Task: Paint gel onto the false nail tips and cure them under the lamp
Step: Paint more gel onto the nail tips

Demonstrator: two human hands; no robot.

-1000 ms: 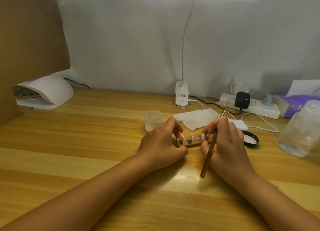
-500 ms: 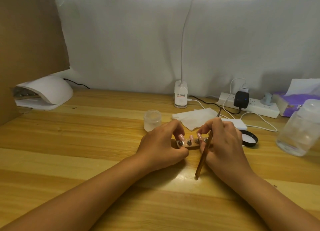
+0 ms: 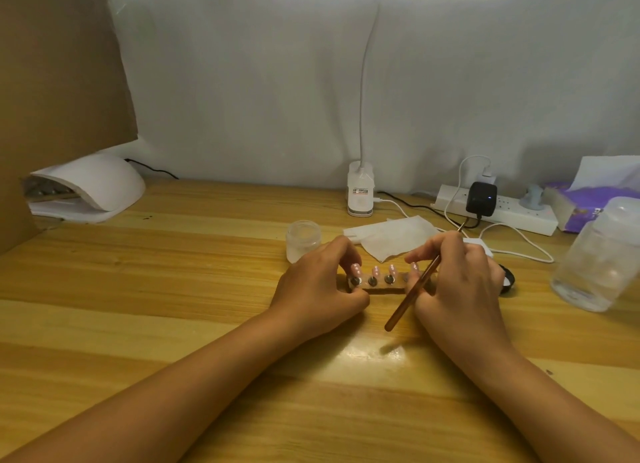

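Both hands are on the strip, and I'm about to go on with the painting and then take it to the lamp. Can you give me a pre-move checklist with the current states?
1. Holder strip steadied: ok. The left hand grips its left end.
2. Brush secure: ok. It is in the right hand grip, slanted over the strip's right end.
3. Nail tips seated: ok for the four visible. Any behind the right hand, cannot tell.
4. Gel on the brush tip: cannot tell, too small to see.
5. Cure lamp free inside: cannot tell. Its opening is dim and turned away.
6. Gel jar out of the way: ok. It stands behind the left hand.
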